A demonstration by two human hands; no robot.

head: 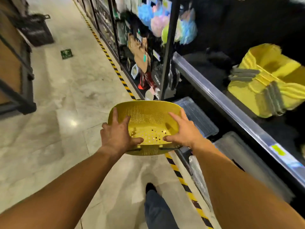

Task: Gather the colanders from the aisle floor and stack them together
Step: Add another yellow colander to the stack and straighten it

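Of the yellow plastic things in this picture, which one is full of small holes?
The yellow perforated plastic colander, gripped by the left hand and right hand over the aisle floor. The stacked yellow plastic baskets on the shelf show smooth walls and grey handles.

"CHANCE" on black package (156, 80)

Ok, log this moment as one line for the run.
phase: carrying | left hand: gripping yellow colander rim | right hand: gripping opposite rim | colander: off floor, beside shelf | stack: not visible
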